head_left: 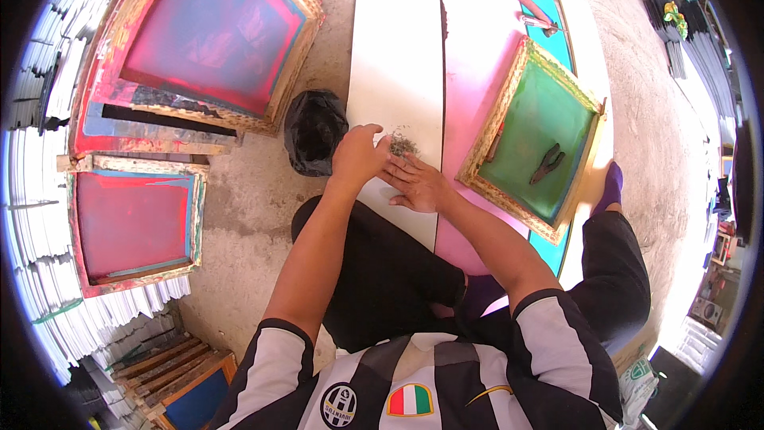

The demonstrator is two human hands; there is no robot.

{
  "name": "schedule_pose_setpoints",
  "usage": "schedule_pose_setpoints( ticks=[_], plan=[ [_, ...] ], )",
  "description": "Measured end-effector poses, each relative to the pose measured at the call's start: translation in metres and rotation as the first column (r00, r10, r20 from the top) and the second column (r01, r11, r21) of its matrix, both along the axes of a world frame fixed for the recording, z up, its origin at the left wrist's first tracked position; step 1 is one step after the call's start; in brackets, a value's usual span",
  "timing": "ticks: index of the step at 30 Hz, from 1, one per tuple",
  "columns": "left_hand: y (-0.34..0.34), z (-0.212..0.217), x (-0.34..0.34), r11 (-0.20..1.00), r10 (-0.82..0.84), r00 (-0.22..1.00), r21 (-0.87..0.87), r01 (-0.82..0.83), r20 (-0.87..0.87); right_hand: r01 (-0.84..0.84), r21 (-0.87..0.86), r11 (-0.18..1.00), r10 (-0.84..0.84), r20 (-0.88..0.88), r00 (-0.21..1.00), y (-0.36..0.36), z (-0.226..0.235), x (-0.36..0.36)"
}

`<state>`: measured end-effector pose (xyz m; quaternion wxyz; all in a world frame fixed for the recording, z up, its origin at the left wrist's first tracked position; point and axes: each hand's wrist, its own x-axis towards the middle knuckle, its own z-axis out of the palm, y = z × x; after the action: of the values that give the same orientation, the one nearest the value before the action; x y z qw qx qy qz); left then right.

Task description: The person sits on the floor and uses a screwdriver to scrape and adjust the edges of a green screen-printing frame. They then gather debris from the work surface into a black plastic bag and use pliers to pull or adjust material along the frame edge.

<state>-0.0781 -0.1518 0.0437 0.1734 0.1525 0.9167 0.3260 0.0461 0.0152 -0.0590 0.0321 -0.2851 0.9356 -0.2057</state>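
Centrally, over a white board, the left hand curls its fingers, though I cannot tell whether they pinch anything; the right hand has fingers extended leftward, slightly spread. Just beyond them on the board lies a small heap of dark bits, a black plastic bag to its left and a green framed screen to its right

Can read lettering on round black-and-white crest, striped shirt, well below fingers, toward body. Also see green-white-red patch and yellow curved mark there. Can't make out green print on white bag, far lower right of fingers.
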Motion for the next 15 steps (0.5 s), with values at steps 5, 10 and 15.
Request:
schedule_pose_setpoints(
  ticks=[5,10,15],
  plan=[
    [-0.006,-0.026,-0.012,0.998,0.002,1.000,-0.063,-0.002,-0.001,-0.010,0.053,0.999,0.009,0.017,1.000,-0.002,0.021,0.028],
    [-0.010,-0.042,-0.011,0.966,0.011,0.999,-0.258,0.000,0.041,0.050,0.065,0.997,-0.055,0.077,0.995,0.019,0.023,0.065],
    [0.006,-0.044,-0.006,0.943,-0.015,0.997,-0.330,0.040,0.077,0.078,0.022,0.997,-0.078,0.032,0.996,0.018,0.006,0.027]
  ],
)
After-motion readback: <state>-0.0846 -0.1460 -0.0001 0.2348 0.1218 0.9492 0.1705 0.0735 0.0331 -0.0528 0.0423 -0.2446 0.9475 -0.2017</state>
